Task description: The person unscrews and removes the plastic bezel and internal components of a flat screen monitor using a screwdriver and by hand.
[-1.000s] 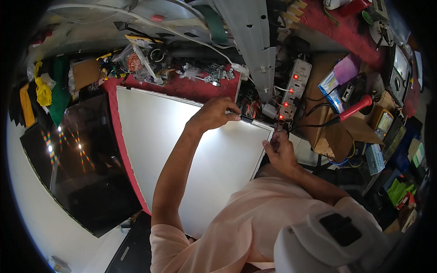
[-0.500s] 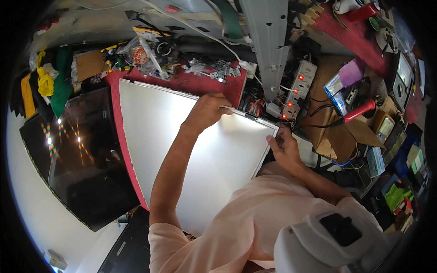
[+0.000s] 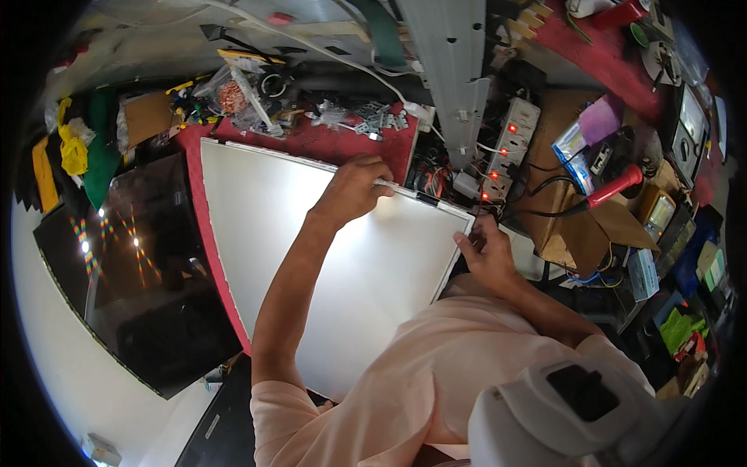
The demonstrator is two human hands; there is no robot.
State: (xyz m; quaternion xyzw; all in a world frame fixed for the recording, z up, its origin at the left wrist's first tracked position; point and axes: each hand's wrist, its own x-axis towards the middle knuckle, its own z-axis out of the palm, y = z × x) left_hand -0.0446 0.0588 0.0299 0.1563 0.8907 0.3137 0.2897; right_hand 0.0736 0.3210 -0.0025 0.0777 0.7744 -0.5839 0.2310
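Observation:
A large white glowing display panel [image 3: 311, 233] lies flat on a red mat [image 3: 327, 144] on the workbench. My left hand [image 3: 352, 191] reaches across it, and its fingers curl over the panel's far edge. My right hand [image 3: 484, 251] pinches the panel's right corner, next to a tangle of wires. Both forearms come up from my pale pink shirt at the bottom of the view.
A dark glossy screen [image 3: 140, 272] lies left of the panel. A power strip with red lights [image 3: 510, 144], a red-handled soldering iron [image 3: 615, 187], a cardboard box [image 3: 580, 226] and small devices crowd the right. A grey metal rail [image 3: 447, 70], loose parts and a copper coil [image 3: 231, 97] lie beyond.
Both hands stay on the panel's far edge and right corner. Only the view has shifted a little.

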